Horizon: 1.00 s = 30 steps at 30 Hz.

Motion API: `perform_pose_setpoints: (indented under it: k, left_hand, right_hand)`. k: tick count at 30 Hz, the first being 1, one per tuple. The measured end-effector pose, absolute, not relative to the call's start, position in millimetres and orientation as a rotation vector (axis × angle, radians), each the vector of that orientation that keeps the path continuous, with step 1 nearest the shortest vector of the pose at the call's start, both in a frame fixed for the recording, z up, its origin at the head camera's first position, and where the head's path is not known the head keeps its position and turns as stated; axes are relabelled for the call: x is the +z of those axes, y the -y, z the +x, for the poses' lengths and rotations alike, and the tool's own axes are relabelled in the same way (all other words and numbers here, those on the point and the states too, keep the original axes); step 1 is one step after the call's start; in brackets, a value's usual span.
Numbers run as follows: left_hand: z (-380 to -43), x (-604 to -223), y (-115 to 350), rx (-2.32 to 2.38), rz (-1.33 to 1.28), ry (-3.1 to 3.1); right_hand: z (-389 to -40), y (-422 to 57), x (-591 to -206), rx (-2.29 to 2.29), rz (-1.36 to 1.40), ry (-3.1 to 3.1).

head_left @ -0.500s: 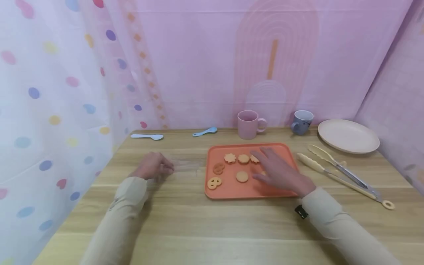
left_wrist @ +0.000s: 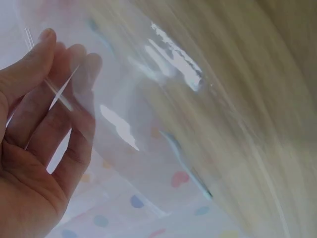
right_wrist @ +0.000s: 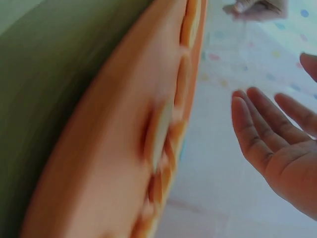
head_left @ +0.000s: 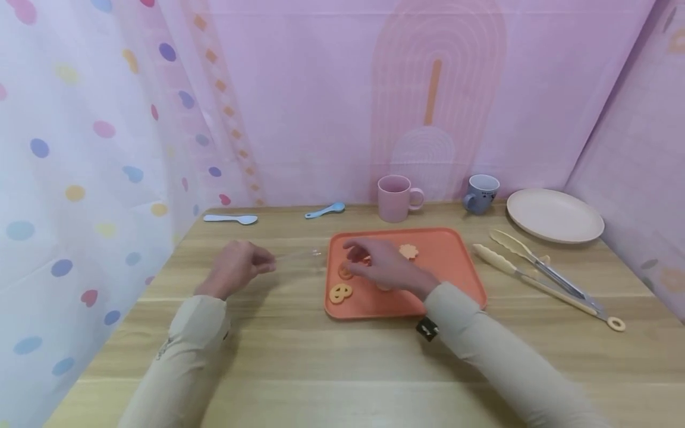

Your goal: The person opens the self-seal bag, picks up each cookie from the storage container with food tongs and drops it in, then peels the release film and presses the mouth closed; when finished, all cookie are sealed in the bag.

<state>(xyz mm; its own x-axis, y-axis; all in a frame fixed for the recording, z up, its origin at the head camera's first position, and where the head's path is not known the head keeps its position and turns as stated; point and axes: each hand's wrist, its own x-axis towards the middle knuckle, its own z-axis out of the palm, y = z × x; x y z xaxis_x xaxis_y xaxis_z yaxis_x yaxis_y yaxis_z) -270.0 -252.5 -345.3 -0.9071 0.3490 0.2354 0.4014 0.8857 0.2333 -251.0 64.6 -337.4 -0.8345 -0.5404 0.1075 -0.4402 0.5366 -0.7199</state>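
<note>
The left hand (head_left: 235,270) pinches the edge of a clear plastic bag (left_wrist: 121,126), extending toward three o'clock above the worktop (head_left: 321,362). The right hand (head_left: 382,264), fingers apart and holding nothing, is over the orange tray (head_left: 441,267); a pretzel-shaped cookie (head_left: 341,293) lies at the tray's eight o'clock corner, a flower-shaped cookie (head_left: 408,251) at the hand's two o'clock.

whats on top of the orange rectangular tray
A yellow pretzel-shaped cookie, a partly hidden brown pretzel-shaped cookie and a pale flower-shaped cookie; the right hand partly blocks others, whose number I can't tell.
</note>
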Motion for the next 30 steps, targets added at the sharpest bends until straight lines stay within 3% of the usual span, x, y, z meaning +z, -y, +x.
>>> perform_pose_setpoints:
  k: [7,20,30]
  left_hand:
    - [-260.2,-338.7,242.3,-0.465,-0.604,2.824]
    - [-243.0,-323.7,240.7,-0.497,-0.719,2.670]
    - [-236.9,-321.1,236.1,-0.671,-0.717,2.562]
  right_hand:
    - [-263.5,-23.1,-344.8,-1.402,-0.783,-2.567]
    - [-260.9,-0.6,-342.0,-1.701,-0.752,-2.583]
    - [-258.4,2.2,-338.0,-2.109,-0.466,-2.264]
